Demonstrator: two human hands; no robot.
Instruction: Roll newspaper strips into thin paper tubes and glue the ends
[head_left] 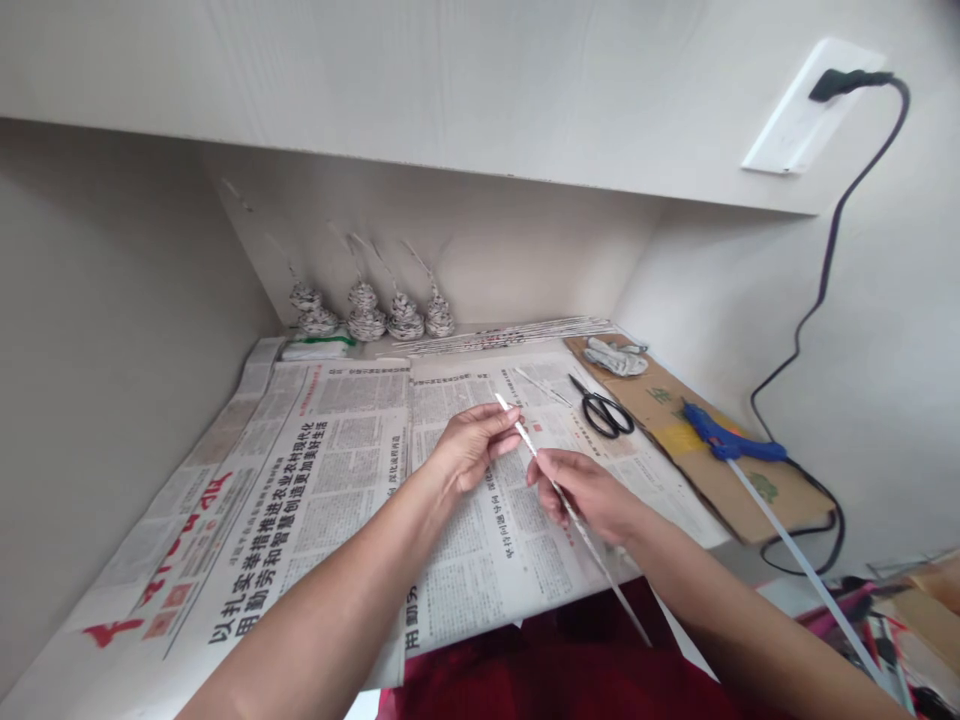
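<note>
Between my two hands runs a thin rolled newspaper stick (589, 549), slanting from upper left down toward my lap. My left hand (477, 440) pinches it close to its upper end, thumb against fingers. A little lower, my right hand (581, 487) grips the same stick with thumb and curled fingers. Both hands are above newspaper sheets (330, 500) spread over the table. Black-handled scissors (604, 411) lie just beyond my right hand, and a short paper stick (543, 387) rests beside them.
Several gourd-shaped woven paper pieces (406, 318) stand along the back left, near a bundle of paper sticks (502, 337). At right, cardboard (675, 440) carries a crumpled pale cloth (616, 356) and a blue glue gun (731, 436). A black cord (829, 250) runs to the wall socket (806, 120).
</note>
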